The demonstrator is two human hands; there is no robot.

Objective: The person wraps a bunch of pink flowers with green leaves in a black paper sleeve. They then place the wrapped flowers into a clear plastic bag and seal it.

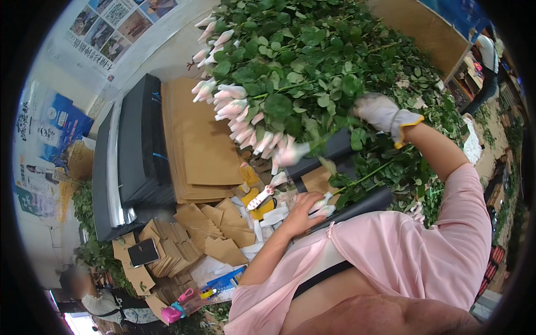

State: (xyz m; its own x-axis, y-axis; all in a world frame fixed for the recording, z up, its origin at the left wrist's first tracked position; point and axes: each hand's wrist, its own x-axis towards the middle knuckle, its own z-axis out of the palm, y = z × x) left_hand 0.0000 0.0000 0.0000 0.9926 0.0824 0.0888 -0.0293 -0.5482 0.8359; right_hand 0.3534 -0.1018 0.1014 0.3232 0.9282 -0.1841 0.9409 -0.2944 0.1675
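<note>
- The bare left hand [302, 215] is curling its fingers around pale, net-sleeved rose heads [325, 210]; cupping lightly should spare petals.
- The white-gloved right hand [379, 112] is blurring beside green leafy stems [312, 39]; finger state, I cannot tell.
- One blurred, pink-netted rose [292, 153] is showing left of its fingers.

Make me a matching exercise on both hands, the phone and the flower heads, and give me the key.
Column one:
1. Right hand
2. Left hand
3. Phone
4. Flower heads

Column two:
A. Lying on brown cardboard
B. Bare
C. Wrapped in pale pink and white
D. Gloved

Pairs: 1-D, 2-B, 3-A, 4-C
</note>
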